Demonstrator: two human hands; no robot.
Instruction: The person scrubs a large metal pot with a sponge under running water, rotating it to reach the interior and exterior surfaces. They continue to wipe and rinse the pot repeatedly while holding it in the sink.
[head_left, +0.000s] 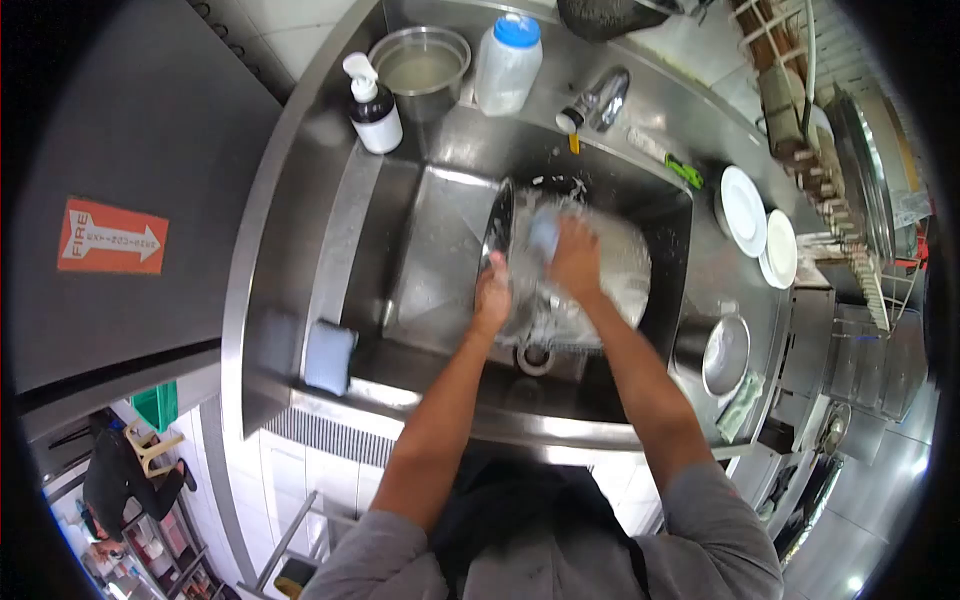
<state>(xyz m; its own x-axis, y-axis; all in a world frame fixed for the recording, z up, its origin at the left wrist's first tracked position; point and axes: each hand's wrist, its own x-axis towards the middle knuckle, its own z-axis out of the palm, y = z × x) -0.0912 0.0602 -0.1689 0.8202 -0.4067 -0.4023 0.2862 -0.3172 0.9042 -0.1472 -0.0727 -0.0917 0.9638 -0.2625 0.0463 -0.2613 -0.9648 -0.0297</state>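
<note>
In the sink (420,270), my left hand (491,298) is closed on the lower end of a dark, shiny, thin-rimmed item (498,222) held nearly edge-on; its exact kind does not show. My right hand (577,258), smeared by motion, presses a light blue sponge (544,232) just right of that item. Under and beside the right hand lies a large, clear, soapy piece (625,265), perhaps a plastic container, with suds on it. A round drain (533,360) shows below it.
A pump bottle (376,125), a tub of cloudy liquid (420,70), a blue-lidded jar (507,70) and a faucet (600,100) line the back. Right: a green-handled knife (680,170), white plates (742,212), a metal bowl (725,355). Another sponge (330,357) lies left. A person (125,470) is lower left.
</note>
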